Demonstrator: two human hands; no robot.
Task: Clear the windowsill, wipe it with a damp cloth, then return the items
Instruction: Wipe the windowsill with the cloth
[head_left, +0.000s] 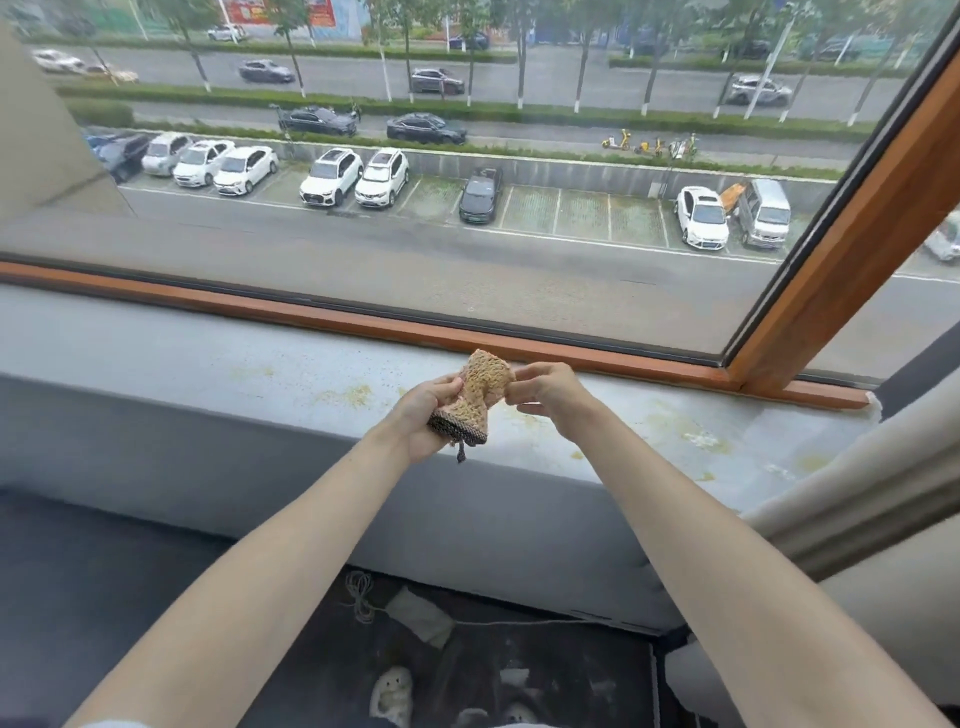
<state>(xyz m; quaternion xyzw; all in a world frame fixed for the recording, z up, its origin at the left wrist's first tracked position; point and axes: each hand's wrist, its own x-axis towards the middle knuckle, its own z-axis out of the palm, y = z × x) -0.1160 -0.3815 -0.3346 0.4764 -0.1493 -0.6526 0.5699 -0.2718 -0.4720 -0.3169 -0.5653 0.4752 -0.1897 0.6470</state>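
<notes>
I have both bare arms stretched forward, converging toward the far middle. My left hand (423, 415), palm turned rightward, grips the lower end of a tan nubbly cloth (480, 397); my right hand (545, 389) pinches its upper end with curled fingers.

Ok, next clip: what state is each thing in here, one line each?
cloth: bunched, held up over the sill between both hands; whether it is damp cannot be told.
left hand: grips the cloth's dark-edged lower end.
right hand: pinches the cloth's upper end.
windowsill: marked with yellowish specks and stains.
window: appears shut.
curtain: drawn aside at the right.
</notes>
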